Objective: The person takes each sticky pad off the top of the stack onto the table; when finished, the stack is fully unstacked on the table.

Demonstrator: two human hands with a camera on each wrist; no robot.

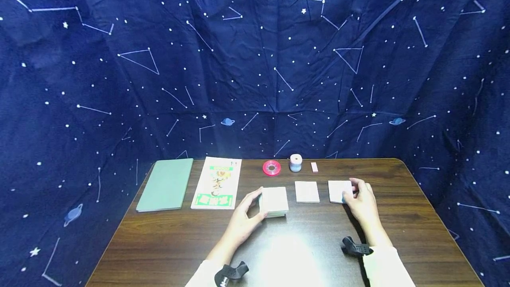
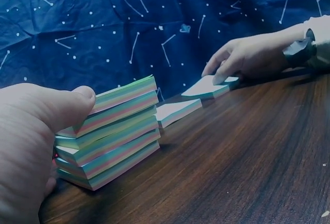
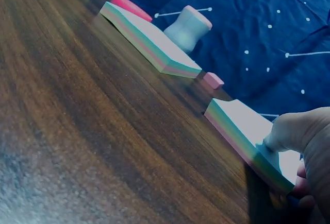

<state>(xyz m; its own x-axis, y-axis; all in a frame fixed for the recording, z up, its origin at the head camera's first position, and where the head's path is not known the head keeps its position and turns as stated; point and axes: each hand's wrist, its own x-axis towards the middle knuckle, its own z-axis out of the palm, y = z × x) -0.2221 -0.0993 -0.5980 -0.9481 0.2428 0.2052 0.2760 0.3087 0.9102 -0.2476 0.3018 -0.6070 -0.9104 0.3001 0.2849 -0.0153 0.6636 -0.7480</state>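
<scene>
My left hand [image 1: 242, 221] grips the left side of a tall stack of sticky note pads [image 1: 275, 200], its thumb along the near face. In the left wrist view the stacked pads [image 2: 116, 139] show green, yellow and pink striped edges and sit slightly out of line. To the right lies a single low sticky note pad [image 1: 307, 191], apart from both hands. Farther right, my right hand [image 1: 365, 207] pinches another sticky note pad [image 1: 337, 190] at its right end. The right wrist view shows the thumb over that pad's white top [image 3: 245, 118], with other fingers partly hidden at its edge.
Behind the pads stand a red ring-shaped spool [image 1: 272, 168], a white and blue cylindrical item [image 1: 295, 163] and a small pink block [image 1: 314, 167]. On the left lie a booklet with a printed cover [image 1: 217, 183] and a green notebook [image 1: 165, 185]. A starry curtain [image 1: 255, 79] hangs behind the table.
</scene>
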